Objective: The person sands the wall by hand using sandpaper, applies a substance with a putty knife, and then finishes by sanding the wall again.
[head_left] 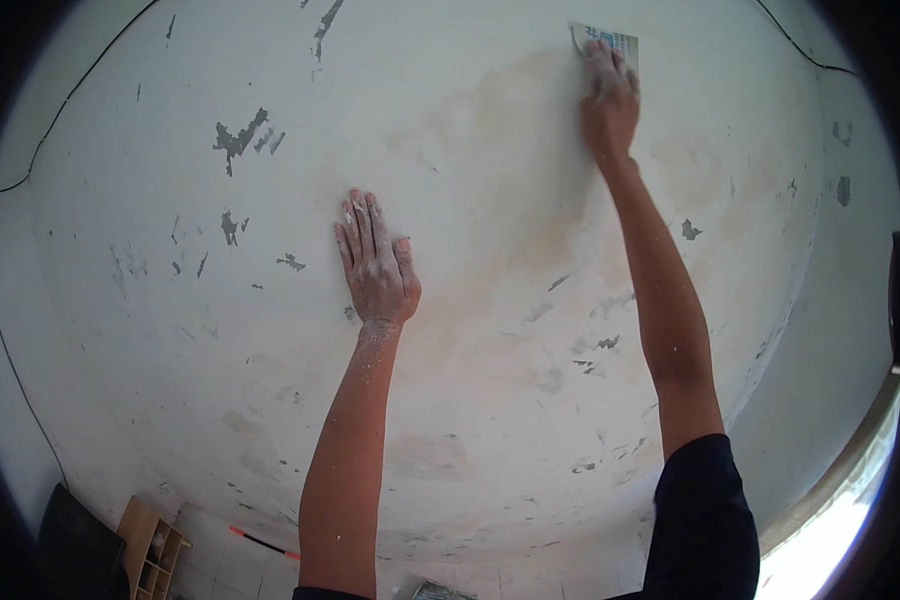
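Pressing a printed sheet (pixel 627 44) to the wall (pixel 490 180) under the fingers of my right hand (pixel 610 105), grip unclear, I'm judging even pressure best, my left hand (pixel 378 280) lying flat, fingers straight, below-left.

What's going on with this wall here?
Someone's right hand is up high, with its fingers over a thin sheet with blue printing against the pale wall. The left hand holds no tool and lies flat on the wall lower down, fingers spread a little. Both hands look dusted with white. The wall shows scattered grey patches and brownish smudges.
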The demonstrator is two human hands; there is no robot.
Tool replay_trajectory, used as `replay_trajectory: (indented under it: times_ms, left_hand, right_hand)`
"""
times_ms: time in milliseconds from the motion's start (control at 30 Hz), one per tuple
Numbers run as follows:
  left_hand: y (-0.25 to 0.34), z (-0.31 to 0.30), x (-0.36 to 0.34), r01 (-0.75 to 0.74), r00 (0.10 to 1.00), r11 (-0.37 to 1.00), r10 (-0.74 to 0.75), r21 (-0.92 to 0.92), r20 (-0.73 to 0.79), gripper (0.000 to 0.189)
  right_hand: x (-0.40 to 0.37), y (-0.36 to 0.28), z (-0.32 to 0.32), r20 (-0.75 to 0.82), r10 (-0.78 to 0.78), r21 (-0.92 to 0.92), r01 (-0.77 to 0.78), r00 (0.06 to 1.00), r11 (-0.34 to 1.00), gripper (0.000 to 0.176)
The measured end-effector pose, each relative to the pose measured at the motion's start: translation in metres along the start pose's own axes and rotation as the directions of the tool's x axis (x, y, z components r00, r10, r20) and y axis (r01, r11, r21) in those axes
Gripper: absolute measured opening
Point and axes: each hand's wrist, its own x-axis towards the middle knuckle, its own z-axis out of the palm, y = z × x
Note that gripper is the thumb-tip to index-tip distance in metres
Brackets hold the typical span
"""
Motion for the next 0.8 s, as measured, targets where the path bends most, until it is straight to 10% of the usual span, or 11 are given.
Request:
replay_trajectory:
  times_ms: [33,100,233,433,633,700,767,800]
  left_hand:
    - [0.000,0.000,0.000,-0.002,1.000,1.000,0.002,0.004,-0.001,0.065]
    - [0.000,0.000,0.000,-0.004,1.000,1.000,0.004,0.007,0.007,0.065]
    - [0.002,-0.002,0.000,0.000,1.000,1.000,0.000,-0.005,0.014,0.065]
    - [0.000,-0.001,0.000,0.002,1.000,1.000,-0.002,0.019,0.002,0.065]
    - [-0.003,0.000,-0.002,0.047,0.999,0.997,-0.047,-0.056,-0.005,0.066]
    - [-0.007,0.003,-0.006,0.154,0.974,0.982,-0.169,-0.106,-0.152,0.067]
    - [-0.005,0.004,-0.003,0.214,0.959,0.971,-0.230,-0.104,-0.168,0.068]
    - [-0.006,0.003,-0.002,0.263,0.943,0.959,-0.280,-0.109,-0.181,0.068]
  right_hand:
    - [0.000,-0.017,0.003,-0.035,-0.065,-0.193,0.057,0.997,0.980,0.047]
    - [-0.016,-0.060,-0.003,0.021,-0.109,0.068,0.108,0.994,0.992,0.046]
    - [0.005,-0.034,-0.016,0.149,0.016,0.096,-0.031,0.989,0.995,0.046]
    - [0.023,0.000,0.002,0.032,-0.180,0.122,0.175,0.983,0.977,0.044]
    - [0.000,-0.055,0.024,0.103,0.057,0.072,-0.065,0.993,0.995,0.068]
    - [-0.051,-0.129,0.016,0.245,-0.331,0.343,0.238,0.911,0.909,0.075]
    - [-0.087,-0.175,-0.019,0.360,-0.757,0.660,0.424,0.546,0.620,0.079]
    - [-0.083,-0.166,-0.014,0.413,-0.727,0.642,0.390,0.549,0.660,0.078]
